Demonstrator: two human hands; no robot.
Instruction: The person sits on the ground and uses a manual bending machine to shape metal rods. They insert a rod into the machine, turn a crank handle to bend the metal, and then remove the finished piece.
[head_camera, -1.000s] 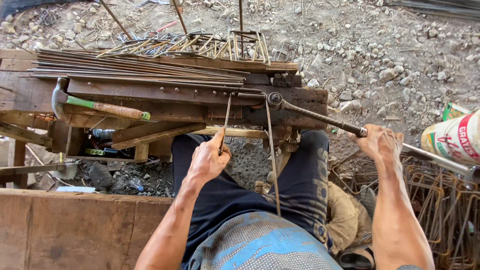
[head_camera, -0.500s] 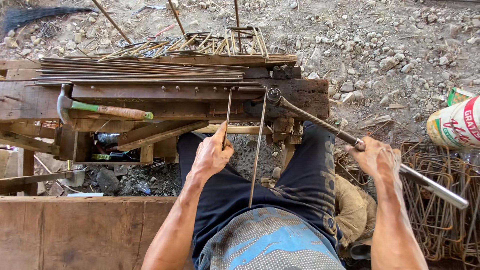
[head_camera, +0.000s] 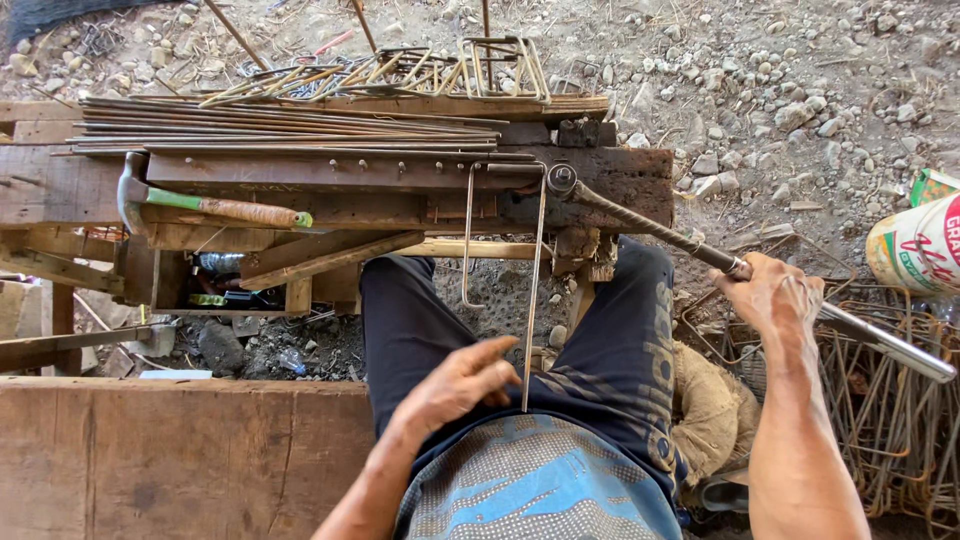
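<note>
A thin steel rod (head_camera: 534, 290), bent into a hooked U shape, hangs from the front of a wooden bench (head_camera: 620, 180). My left hand (head_camera: 455, 385) sits near my lap and touches the rod's lower end with loosely spread fingers. My right hand (head_camera: 770, 295) is closed around the long metal bending lever (head_camera: 650, 228), which runs from a pivot (head_camera: 560, 180) on the bench out to the right. My legs in dark trousers are below the bench.
A hammer with a green and brown handle (head_camera: 215, 207) lies on the bench. Straight rods (head_camera: 280, 125) are stacked behind, bent stirrups (head_camera: 450, 65) further back and at the right (head_camera: 890, 420). A printed sack (head_camera: 920, 245) stands right. A wooden plank (head_camera: 180, 455) is at lower left.
My right hand has swung the lever toward me and the rod's long leg now hangs straight down. My left hand has slid down the rod toward my lap.
</note>
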